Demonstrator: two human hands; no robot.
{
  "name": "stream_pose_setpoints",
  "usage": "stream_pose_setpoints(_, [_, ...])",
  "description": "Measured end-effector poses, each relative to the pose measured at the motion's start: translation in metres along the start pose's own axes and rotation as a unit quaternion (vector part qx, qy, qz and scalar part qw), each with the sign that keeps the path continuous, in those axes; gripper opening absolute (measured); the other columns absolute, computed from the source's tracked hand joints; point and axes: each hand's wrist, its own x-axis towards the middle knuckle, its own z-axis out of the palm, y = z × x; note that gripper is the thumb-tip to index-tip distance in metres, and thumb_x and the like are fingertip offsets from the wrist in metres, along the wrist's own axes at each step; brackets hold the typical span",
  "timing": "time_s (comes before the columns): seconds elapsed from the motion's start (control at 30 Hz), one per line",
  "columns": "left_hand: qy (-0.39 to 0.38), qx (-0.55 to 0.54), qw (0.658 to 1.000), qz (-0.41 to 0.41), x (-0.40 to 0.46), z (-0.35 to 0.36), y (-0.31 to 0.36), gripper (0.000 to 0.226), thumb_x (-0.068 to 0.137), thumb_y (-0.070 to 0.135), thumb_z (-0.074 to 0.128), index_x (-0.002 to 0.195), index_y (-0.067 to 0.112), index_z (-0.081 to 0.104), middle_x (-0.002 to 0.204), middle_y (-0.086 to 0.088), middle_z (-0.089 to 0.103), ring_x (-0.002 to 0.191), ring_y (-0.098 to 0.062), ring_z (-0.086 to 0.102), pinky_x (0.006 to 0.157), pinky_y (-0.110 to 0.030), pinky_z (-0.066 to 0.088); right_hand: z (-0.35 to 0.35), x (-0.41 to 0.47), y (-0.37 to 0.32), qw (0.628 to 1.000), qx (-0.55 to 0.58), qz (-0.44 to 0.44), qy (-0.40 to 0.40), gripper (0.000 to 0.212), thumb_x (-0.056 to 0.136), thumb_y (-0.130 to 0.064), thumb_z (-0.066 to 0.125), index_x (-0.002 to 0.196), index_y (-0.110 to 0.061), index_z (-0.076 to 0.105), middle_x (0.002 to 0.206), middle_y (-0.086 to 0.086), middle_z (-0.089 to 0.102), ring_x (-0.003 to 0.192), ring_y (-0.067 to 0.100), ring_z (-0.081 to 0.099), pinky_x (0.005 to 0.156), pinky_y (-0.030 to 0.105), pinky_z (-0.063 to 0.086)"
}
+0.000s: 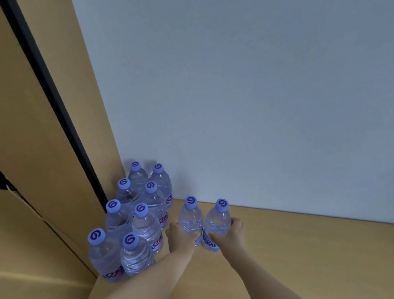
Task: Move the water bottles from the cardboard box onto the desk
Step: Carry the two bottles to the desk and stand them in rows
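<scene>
Two clear water bottles with purple caps stand upright side by side on the wooden desk (312, 253). My left hand (181, 236) grips the lower body of the left bottle (190, 217). My right hand (230, 234) wraps around the right bottle (217, 219). To their left, several more bottles of the same kind (139, 215) stand in two rows along the side panel. The cardboard box (7, 240) fills the lower left; its inside is out of view.
A tall wooden side panel with a black edge (54, 95) rises on the left. A pale blue-grey wall (266, 95) backs the desk. Bare desk surface stretches to the right of the two held bottles.
</scene>
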Motion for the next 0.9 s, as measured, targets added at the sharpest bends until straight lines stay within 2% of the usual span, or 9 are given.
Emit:
stream_pose_setpoints(0.1, [0.016,-0.024,1.0,-0.01,0.011,0.005,0.005,0.043,0.075,0.009,0.072,0.11,-0.008,0.054,0.11,-0.024,0.059,0.103,-0.035,0.057,0.067,-0.029,0.041,0.004,0.013,-0.001,1.0,-0.001,0.007,0.008,0.037,0.072,-0.026,0.073,0.088,-0.013,0.042,0.093,0.002,0.042,0.062,0.008,0.043,0.05,0.019,0.032])
stream_pose_setpoints(0.2, [0.038,-0.053,0.998,0.005,0.025,0.008,0.01,0.037,0.075,0.009,0.074,0.105,-0.001,0.055,0.1,-0.016,0.06,0.098,-0.029,0.057,0.069,-0.028,0.04,0.008,0.027,-0.006,1.0,-0.003,0.014,0.006,0.039,0.074,-0.027,0.073,0.096,-0.011,0.045,0.098,0.001,0.041,0.068,0.013,0.046,0.054,0.024,0.036])
stream_pose_setpoints(0.3, [0.053,-0.048,0.997,-0.001,0.039,0.014,0.013,0.044,0.075,0.012,0.075,0.11,-0.008,0.057,0.106,-0.021,0.061,0.105,-0.035,0.056,0.08,-0.036,0.047,0.015,0.042,-0.011,1.0,0.009,0.021,0.01,0.036,0.075,-0.025,0.07,0.095,-0.013,0.043,0.101,0.003,0.04,0.068,0.011,0.045,0.052,0.022,0.033])
stream_pose_setpoints(0.4, [0.072,-0.076,0.994,-0.011,0.052,0.019,0.017,0.035,0.076,0.012,0.075,0.105,-0.003,0.062,0.101,-0.02,0.064,0.106,-0.035,0.055,0.086,-0.039,0.049,0.021,0.051,-0.012,1.0,0.016,0.019,0.019,0.044,0.077,-0.026,0.071,0.109,-0.021,0.041,0.109,-0.001,0.037,0.08,0.003,0.047,0.054,0.02,0.035])
stream_pose_setpoints(0.53, [0.057,-0.156,0.986,-0.033,0.065,0.023,0.025,0.038,0.08,0.005,0.072,0.116,0.0,0.06,0.109,-0.016,0.066,0.102,-0.03,0.061,0.094,-0.041,0.05,0.026,0.064,-0.014,0.999,0.027,-0.003,0.026,0.051,0.076,-0.024,0.071,0.12,-0.017,0.046,0.113,0.002,0.048,0.088,0.01,0.053,0.056,0.021,0.038])
stream_pose_setpoints(0.6, [0.088,-0.18,0.979,-0.038,0.068,0.027,0.028,0.032,0.08,0.003,0.069,0.111,0.0,0.062,0.108,-0.018,0.066,0.104,-0.033,0.061,0.095,-0.044,0.049,0.029,0.07,-0.016,0.999,0.027,-0.01,0.026,0.051,0.075,-0.024,0.071,0.119,-0.016,0.047,0.114,0.003,0.051,0.091,0.014,0.055,0.057,0.021,0.038])
stream_pose_setpoints(0.77, [0.117,-0.144,0.982,-0.042,0.078,0.03,0.032,0.041,0.084,0.01,0.069,0.121,-0.002,0.058,0.12,-0.017,0.062,0.114,-0.033,0.055,0.098,-0.042,0.045,0.038,0.079,-0.019,0.999,0.013,-0.035,0.032,0.06,0.078,-0.027,0.073,0.128,-0.016,0.043,0.113,-0.003,0.043,0.088,0.007,0.047,0.06,0.014,0.036])
stream_pose_setpoints(0.9, [0.119,-0.143,0.981,-0.059,0.087,0.031,0.036,0.04,0.083,0.011,0.07,0.119,-0.002,0.059,0.118,-0.02,0.062,0.11,-0.035,0.057,0.096,-0.044,0.047,0.042,0.086,-0.022,0.999,0.006,-0.043,0.031,0.061,0.08,-0.026,0.073,0.131,-0.017,0.041,0.113,-0.005,0.039,0.084,0.002,0.045,0.062,0.012,0.036])
